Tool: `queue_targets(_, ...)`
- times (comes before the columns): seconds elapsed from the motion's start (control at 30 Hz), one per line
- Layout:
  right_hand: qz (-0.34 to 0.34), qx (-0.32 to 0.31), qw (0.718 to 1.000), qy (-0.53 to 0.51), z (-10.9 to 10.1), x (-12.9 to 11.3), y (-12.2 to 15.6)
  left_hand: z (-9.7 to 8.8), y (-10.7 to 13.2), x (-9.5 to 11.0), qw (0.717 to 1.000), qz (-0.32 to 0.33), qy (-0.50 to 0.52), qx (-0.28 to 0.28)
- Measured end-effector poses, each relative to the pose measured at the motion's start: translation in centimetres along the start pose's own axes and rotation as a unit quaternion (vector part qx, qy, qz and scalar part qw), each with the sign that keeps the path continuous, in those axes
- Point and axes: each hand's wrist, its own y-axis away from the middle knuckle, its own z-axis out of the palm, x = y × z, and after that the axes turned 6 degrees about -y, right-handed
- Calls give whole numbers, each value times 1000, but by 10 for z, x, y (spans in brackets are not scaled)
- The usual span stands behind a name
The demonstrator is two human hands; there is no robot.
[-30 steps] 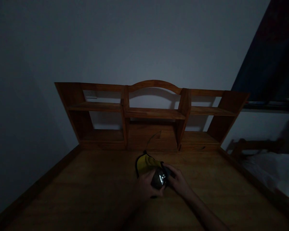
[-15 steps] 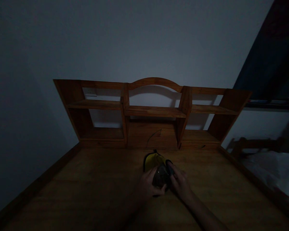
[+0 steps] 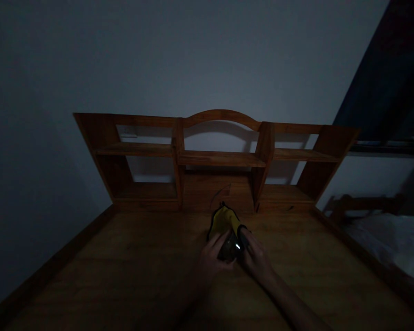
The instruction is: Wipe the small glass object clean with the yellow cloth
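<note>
In dim light, a dark, glossy, rounded object (image 3: 229, 248) with a bright glint is held low over the wooden desktop; its kind does not show clearly. My left hand (image 3: 212, 255) is closed around its left side, with fingers above and the thumb below. Just beyond it, a pouch with a yellow inside and black edging (image 3: 222, 219) gapes open toward me. My right hand (image 3: 257, 255) pinches the pouch's right edge, close against the glossy object. The palms and part of the pouch's underside are hidden.
A wooden desktop (image 3: 141, 257) spreads around both hands. At its back stands a wooden shelf unit (image 3: 222, 159) against a pale wall (image 3: 207, 59). To the right are a dark window or curtain (image 3: 389, 82) and whitish bedding (image 3: 393, 239).
The pouch has tipped up and its far point sits higher, showing more yellow inside. The glossy object has turned slightly and catches a brighter glint. Both hands keep their hold.
</note>
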Motion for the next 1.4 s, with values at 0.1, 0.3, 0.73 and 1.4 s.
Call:
queue_targets(0.1, 39, 34, 998, -25, 1, 2, 0, 0, -1, 3, 999, 5, 30, -17)
queue_targets(0.3, 85, 62, 993, -62, -5, 1, -4, -2, -1, 14, 988, -95, 101, -74)
queue_targets(0.73, 310, 113, 872, -362, 1, 3, -31, -7, -12, 20, 884, -103, 447, -91)
queue_targets(1.4, 327, -24, 800, -502, -7, -13, -34, 7, -16, 0, 859, -147, 490, -11)
